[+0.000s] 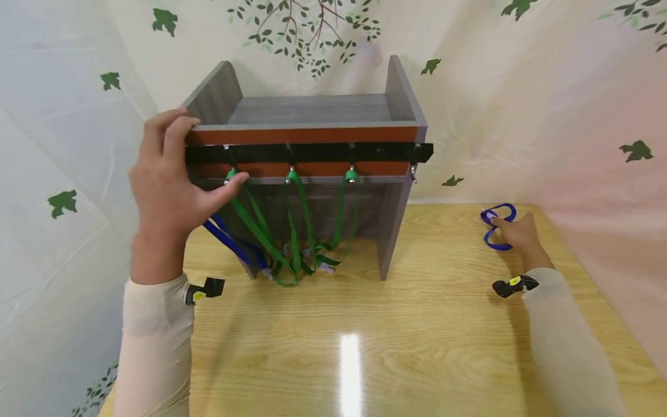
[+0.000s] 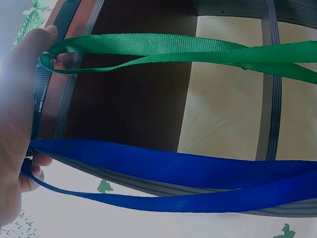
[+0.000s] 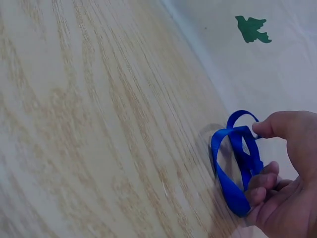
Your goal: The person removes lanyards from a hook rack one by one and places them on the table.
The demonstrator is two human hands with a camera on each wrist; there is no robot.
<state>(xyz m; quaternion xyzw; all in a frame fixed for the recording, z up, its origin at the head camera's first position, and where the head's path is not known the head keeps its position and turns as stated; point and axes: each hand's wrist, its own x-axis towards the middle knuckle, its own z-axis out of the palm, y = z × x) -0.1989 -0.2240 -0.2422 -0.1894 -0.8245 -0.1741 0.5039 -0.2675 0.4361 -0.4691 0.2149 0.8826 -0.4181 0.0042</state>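
My left hand point(image 1: 167, 174) grips the left end of a grey wooden shelf point(image 1: 312, 110), fingers over its upper edge and thumb across the front. Beside that thumb, a green lanyard point(image 2: 148, 44) hangs from a hook on the black rail point(image 1: 318, 153). A blue lanyard point(image 2: 148, 158) hangs near the fingers at the rail's left end. Two more green lanyards hang from the middle hooks, their ends on the table. At the far right, my right hand point(image 1: 521, 234) holds a looped blue lanyard point(image 3: 228, 188) between thumb and curled fingers, close over the table.
The shelf stands on a light wooden table point(image 1: 427, 336). A bare hook point(image 1: 414, 172) hangs at the rail's right end. Pale cloth point(image 1: 469, 87) with green leaf and bird prints closes off the back and sides.
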